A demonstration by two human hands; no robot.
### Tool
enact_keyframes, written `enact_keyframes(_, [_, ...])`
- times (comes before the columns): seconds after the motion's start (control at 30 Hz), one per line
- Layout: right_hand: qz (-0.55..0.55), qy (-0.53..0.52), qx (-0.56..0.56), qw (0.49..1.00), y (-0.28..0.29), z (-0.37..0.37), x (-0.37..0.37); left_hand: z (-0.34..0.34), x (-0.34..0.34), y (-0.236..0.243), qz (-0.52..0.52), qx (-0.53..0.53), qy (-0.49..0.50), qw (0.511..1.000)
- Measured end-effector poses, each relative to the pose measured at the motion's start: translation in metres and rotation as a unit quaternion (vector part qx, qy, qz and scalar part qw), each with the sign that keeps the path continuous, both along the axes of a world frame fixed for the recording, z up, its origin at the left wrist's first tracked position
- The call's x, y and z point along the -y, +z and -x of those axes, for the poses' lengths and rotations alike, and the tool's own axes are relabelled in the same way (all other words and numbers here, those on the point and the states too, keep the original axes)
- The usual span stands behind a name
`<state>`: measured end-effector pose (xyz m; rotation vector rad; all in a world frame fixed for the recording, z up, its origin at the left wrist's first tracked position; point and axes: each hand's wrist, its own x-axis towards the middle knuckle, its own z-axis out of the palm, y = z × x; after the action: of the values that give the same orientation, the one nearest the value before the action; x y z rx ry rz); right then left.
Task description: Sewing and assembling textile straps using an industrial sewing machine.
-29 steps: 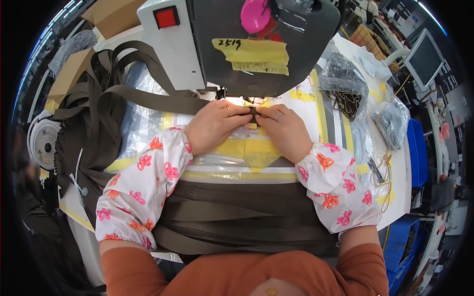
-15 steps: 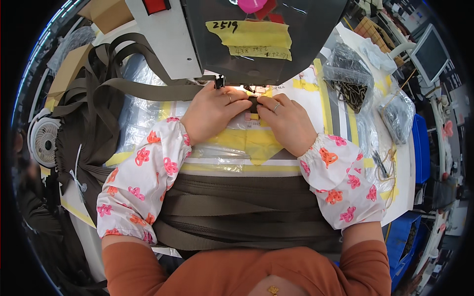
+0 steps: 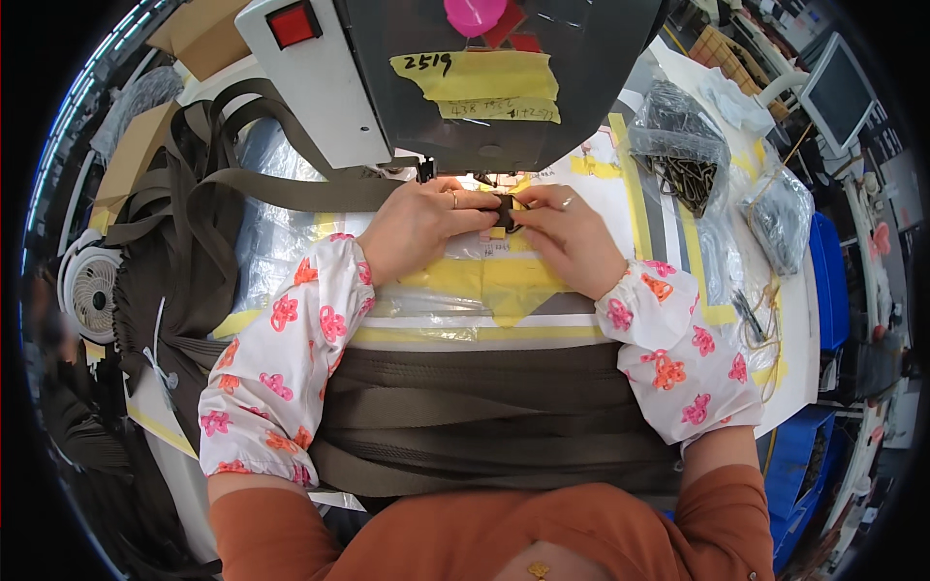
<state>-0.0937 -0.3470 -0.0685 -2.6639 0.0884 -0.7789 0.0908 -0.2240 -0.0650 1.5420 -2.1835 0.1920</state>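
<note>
So yeah, the dark strap piece (image 3: 505,212) is pinched from both sides by left hand (image 3: 415,225) and right hand (image 3: 576,240), neither closer, its long axis pointed at the sewing machine (image 3: 480,140) ahead.

So the white worktop (image 3: 798,368) is pretty loaded: left of the sewing machine (image 3: 465,87) there's a big heap of dark webbing (image 3: 174,228), right of it a clear bag of metal pieces (image 3: 686,174) plus another plastic bag (image 3: 778,225), and yellow tape (image 3: 513,286) stuck down on its near side.
</note>
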Motion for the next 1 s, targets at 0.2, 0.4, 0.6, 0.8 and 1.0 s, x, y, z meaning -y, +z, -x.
enact_keyframes(0.2, [-0.047, 0.029, 0.021, 0.998, -0.001, 0.006, 0.010, 0.002, -0.001, 0.002, -0.021, -0.012, 0.012, 1.000])
enact_keyframes(0.4, [0.097, -0.014, -0.056, 0.994, -0.001, 0.002, -0.003, -0.001, -0.001, 0.001, -0.035, -0.029, 0.002, 0.999])
enact_keyframes(0.6, [0.177, -0.048, -0.102, 0.978, 0.011, 0.004, -0.015, 0.010, -0.011, 0.004, -0.005, -0.015, 0.011, 1.000])
enact_keyframes(0.8, [0.151, -0.046, -0.100, 0.982, 0.008, 0.000, -0.013, 0.013, -0.017, 0.000, -0.015, -0.104, 0.090, 0.990])
enact_keyframes(1.0, [0.152, -0.059, -0.118, 0.979, 0.000, 0.000, -0.009, 0.010, -0.005, 0.002, -0.029, -0.086, 0.067, 0.994])
